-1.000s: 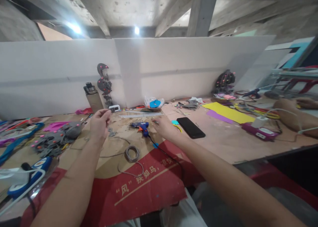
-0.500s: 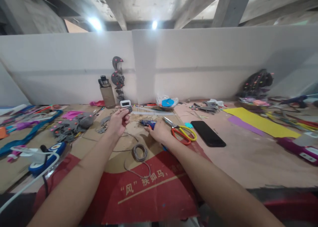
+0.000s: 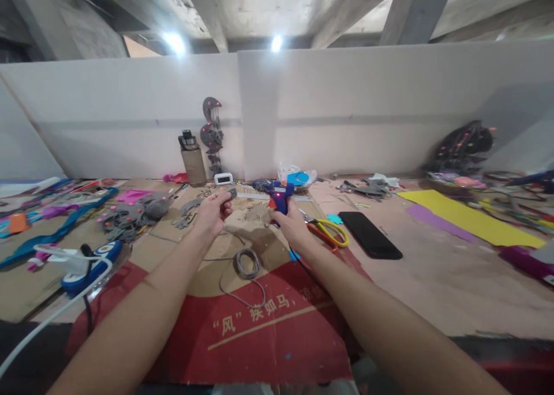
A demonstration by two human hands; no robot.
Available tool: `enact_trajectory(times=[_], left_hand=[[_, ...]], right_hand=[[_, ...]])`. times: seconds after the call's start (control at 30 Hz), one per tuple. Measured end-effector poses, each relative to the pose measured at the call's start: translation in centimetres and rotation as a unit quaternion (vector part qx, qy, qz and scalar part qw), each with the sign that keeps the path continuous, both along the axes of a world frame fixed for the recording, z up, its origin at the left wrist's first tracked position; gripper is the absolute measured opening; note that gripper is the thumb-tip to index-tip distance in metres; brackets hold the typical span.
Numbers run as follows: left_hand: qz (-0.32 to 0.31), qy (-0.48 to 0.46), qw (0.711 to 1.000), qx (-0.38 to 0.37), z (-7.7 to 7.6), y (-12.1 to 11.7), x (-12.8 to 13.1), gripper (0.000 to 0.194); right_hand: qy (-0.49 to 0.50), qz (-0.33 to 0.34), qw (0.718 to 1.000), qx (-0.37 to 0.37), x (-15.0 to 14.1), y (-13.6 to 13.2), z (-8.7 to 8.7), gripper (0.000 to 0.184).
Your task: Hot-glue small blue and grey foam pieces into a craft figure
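My right hand (image 3: 289,219) grips a blue hot glue gun (image 3: 281,198) by its handle, raised off the table with its nozzle toward the left. A small red light glows on its side. Between the fingertips of my left hand (image 3: 214,211) is a small grey felt piece (image 3: 233,192). Just right of my right hand lie scissors (image 3: 331,232) with red and yellow handles. A coil of grey cord (image 3: 246,263) rests on the red and brown cardboard (image 3: 277,331) below both hands.
A black phone (image 3: 370,235) lies to the right, near yellow sheets (image 3: 467,216). Grey felt pieces with pink dots (image 3: 134,213) and a blue power strip (image 3: 93,268) are on the left. A bottle (image 3: 193,161) and white timer (image 3: 223,179) stand behind.
My right hand has reached to the glue gun, taken hold of its handle and lifted it. My left hand keeps its pinch on the grey piece. The view has turned right.
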State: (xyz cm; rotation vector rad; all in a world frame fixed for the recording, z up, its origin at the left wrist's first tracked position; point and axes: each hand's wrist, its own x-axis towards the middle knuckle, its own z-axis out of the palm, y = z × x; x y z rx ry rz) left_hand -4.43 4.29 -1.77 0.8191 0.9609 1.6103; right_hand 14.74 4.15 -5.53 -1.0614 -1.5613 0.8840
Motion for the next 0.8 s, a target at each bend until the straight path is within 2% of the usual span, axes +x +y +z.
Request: enact_trajectory(times=[0.1, 0.23, 0.47, 0.67, 0.8], left_hand=[[0.02, 0.005, 1.0, -0.014, -0.1, 0.0, 0.2, 0.02], [0.04, 0.013, 0.999, -0.018, -0.4, 0.0, 0.4, 0.017], [0.01, 0.004, 1.0, -0.002, -0.3, -0.3, 0.7, 0.015], [0.011, -0.001, 1.0, 0.002, 0.1, -0.6, 0.9, 0.012], [0.007, -0.004, 1.0, -0.003, 0.2, -0.6, 0.8, 0.012]], right_hand=[[0.122, 0.085, 0.989, 0.022, -0.9, -1.6, 0.7, 0.04], [0.135, 0.13, 0.982, 0.029, -1.4, -2.7, 0.9, 0.031], [0.074, 0.097, 0.991, 0.057, -1.1, -2.5, 0.1, 0.028], [0.022, 0.051, 0.995, 0.081, -0.9, -2.4, -0.3, 0.028], [0.007, 0.044, 0.995, 0.084, -0.7, -2.4, -0.5, 0.03]])
